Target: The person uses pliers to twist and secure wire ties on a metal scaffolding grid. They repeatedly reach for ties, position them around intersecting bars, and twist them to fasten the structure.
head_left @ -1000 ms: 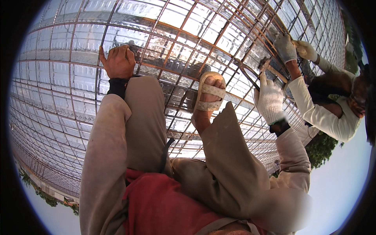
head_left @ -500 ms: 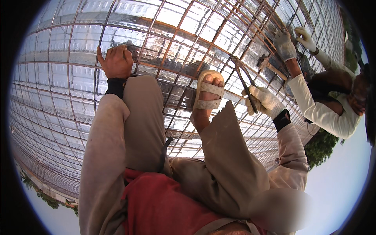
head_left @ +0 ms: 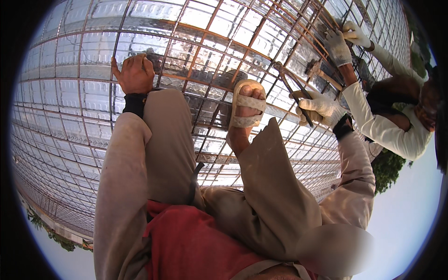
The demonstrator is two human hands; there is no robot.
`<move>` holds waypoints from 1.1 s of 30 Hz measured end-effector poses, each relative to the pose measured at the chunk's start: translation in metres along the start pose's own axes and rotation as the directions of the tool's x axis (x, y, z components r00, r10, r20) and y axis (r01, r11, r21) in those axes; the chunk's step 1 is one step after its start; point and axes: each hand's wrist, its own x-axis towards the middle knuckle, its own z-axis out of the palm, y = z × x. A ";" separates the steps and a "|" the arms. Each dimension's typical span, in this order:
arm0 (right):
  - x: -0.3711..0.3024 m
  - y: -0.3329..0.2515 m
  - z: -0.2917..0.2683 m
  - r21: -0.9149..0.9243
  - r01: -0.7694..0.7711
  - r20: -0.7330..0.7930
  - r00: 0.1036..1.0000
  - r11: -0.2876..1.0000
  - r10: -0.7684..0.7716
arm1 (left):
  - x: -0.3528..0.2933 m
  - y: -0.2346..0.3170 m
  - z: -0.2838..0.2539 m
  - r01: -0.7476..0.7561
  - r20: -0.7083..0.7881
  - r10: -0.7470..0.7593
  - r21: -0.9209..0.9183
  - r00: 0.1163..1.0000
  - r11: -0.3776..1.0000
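Note:
My left hand (head_left: 134, 73), bare with a dark cuff at the wrist, rests on the rusty rebar mesh (head_left: 199, 42) beyond my left knee. Its outer finger is spread against a bar and the others bend down over the mesh. In my right hand (head_left: 322, 108), which wears a whitish work glove, is a pair of long-handled pincers (head_left: 293, 86). Their handles stand apart in my grip, and the jaws sit at the bars just right of my sandalled foot (head_left: 248, 105). Whether wire is between the jaws is too small to tell.
At the right a co-worker in pale sleeves reaches over the bars with two gloved hands (head_left: 338, 48). A wooden-handled hammer (head_left: 325, 74) lies below those hands. Shiny ribbed metal sheeting (head_left: 100, 44) shows beneath the mesh. Trees (head_left: 391, 169) stand beyond the right edge.
My right hand has shifted slightly right and turned, tilting the pincers while their jaws stay near the same spot. The co-worker's gloved hands have come closer together. My left hand remains on the mesh.

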 end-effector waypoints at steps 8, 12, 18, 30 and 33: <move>-0.010 -0.015 0.060 -0.919 -0.198 -0.348 0.815 0.341 -0.464 | 0.000 0.000 0.000 0.000 -0.027 0.000 -0.003 1.000 1.000; -0.019 -0.015 0.079 -0.951 -0.309 -0.224 0.725 -0.018 -0.651 | -0.002 0.000 -0.001 -0.004 -0.028 0.004 0.001 1.000 1.000; -0.014 -0.028 0.040 -0.676 -0.127 -0.299 0.948 0.726 -0.112 | -0.003 -0.002 -0.001 -0.004 -0.014 0.004 0.026 1.000 1.000; 0.009 0.008 0.056 -0.714 -0.171 -0.450 0.855 0.679 -0.258 | -0.002 -0.001 0.000 0.002 -0.023 -0.003 -0.014 1.000 1.000; -0.001 0.009 0.066 -0.932 -0.243 -0.359 0.719 0.268 -0.595 | -0.001 -0.001 -0.001 0.002 -0.009 -0.002 -0.011 1.000 1.000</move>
